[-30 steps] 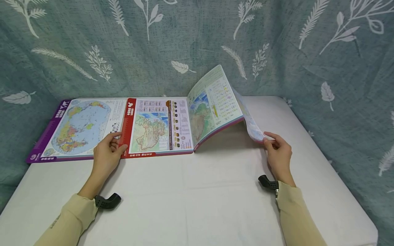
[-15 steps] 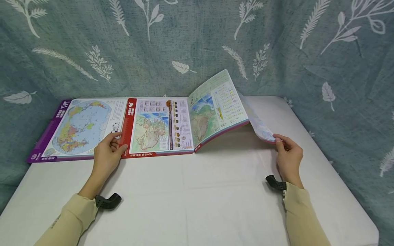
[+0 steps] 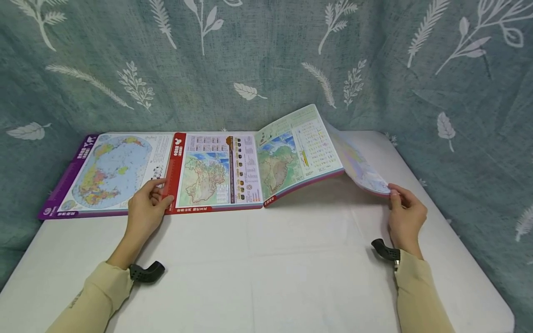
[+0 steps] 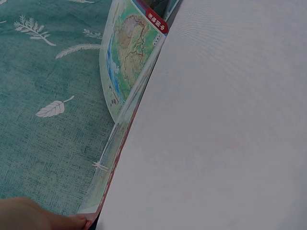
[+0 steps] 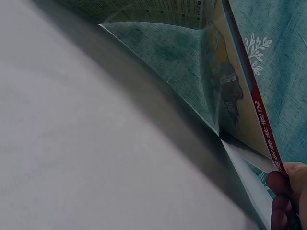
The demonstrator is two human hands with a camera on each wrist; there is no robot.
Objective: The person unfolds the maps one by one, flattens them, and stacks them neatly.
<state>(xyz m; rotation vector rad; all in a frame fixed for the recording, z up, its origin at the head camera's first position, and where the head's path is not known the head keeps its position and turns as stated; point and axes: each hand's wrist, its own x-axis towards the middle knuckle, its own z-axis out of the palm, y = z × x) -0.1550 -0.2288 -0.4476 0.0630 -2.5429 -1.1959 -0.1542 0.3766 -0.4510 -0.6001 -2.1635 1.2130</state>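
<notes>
Head view gives two hands and a fold-out map (image 3: 279, 162), which stretches along the far part of a white table (image 3: 258, 268), near a blue-green cloth (image 3: 200, 83) that is printed with white leaves. One panel of the map lies flat, with a red strip (image 3: 176, 164) along its left side; the next panel slopes upward to a raised crease, and the last panel (image 3: 360, 169) bends down from there to the right. The right hand (image 3: 408, 217) pinches the near corner of this last panel between thumb and fingers, and the right wrist view shows the red lower edge ending at them. The left hand (image 3: 145, 203) is half closed at the red strip, its thumb and index finger on it and the other fingers bent inward; whether it grips or only presses, I cannot tell. A purple-edged sheet (image 3: 112, 171) with a world map lies flat on the left, just beside the strip; I cannot tell whether both are joined. Beige sleeves (image 3: 422, 291) cover both forearms, and a black device (image 3: 147, 272) is fixed at each wrist.
</notes>
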